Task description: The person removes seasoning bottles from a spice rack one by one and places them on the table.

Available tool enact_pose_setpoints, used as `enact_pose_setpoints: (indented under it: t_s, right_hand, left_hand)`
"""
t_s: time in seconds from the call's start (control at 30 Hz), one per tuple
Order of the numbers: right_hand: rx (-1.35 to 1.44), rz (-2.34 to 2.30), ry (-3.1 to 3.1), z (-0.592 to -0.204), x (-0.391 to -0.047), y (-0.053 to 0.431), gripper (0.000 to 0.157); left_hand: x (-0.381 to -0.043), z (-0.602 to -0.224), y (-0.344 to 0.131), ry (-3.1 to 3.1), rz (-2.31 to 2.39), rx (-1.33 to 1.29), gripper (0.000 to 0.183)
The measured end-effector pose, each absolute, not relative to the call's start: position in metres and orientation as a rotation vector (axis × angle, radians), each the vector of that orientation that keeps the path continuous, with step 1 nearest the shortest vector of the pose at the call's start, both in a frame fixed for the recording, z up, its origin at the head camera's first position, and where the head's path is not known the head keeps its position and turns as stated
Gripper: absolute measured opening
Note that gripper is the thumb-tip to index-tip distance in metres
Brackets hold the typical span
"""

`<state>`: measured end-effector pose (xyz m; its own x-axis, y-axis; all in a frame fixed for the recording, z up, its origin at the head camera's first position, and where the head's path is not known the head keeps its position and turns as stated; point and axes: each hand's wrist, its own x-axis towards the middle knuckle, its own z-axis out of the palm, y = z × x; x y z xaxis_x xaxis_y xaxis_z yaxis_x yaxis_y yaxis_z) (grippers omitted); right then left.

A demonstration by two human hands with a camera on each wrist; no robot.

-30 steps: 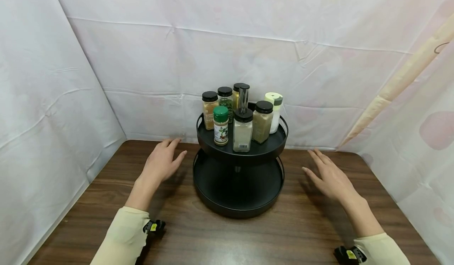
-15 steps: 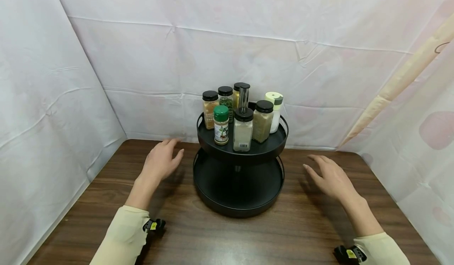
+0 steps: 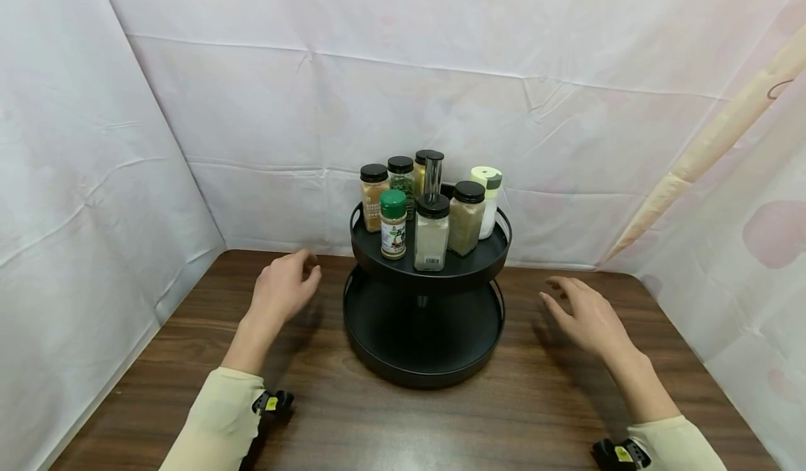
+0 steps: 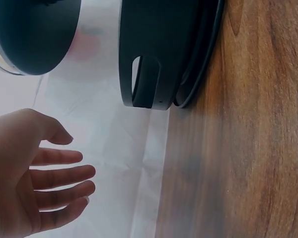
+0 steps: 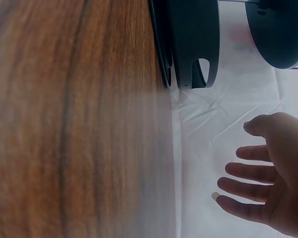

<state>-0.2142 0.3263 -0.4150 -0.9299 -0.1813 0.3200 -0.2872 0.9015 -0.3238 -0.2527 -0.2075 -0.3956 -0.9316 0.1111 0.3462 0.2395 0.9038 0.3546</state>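
Observation:
A black two-tier turntable rack [image 3: 423, 378] stands mid-table, its lower tray bare. On its upper tray [image 3: 403, 278] are a green-capped spice bottle [image 3: 393, 236], a black-capped jar of pale powder [image 3: 431, 240], a jar of greenish powder [image 3: 466, 222], a white bottle with a pale green cap [image 3: 488, 208] and several more black-capped jars behind. Left of the rack, my left hand [image 3: 283, 285] hovers apart from it, fingers loosely bent and holding nothing. My right hand [image 3: 585, 317] is to the right of the rack, also holding nothing, its fingers relaxed and thumb spread.
The dark wooden table [image 3: 428, 429] has white cloth [image 3: 409, 107] hanging behind it and at both sides. A cream-coloured strip [image 3: 680, 177] of cloth runs down the right rear corner. Each wrist wears a black camera strap [image 3: 273, 404].
The fingers of my left hand have bent inward from a straighter pose. My right hand's fingers have drawn in slightly. The rack and its jars have stayed put.

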Motion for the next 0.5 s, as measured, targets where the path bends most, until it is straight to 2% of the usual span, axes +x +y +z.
enact_pose_setpoints:
  t_s: [0.5]
  right_hand:
    - [0.358,0.538,-2.775,-0.4169,-0.2157,0.3280,0.045]
  left_hand:
    - [-0.2482,-0.3879,-0.2026,-2.709,-0.763,-0.266,0.026]
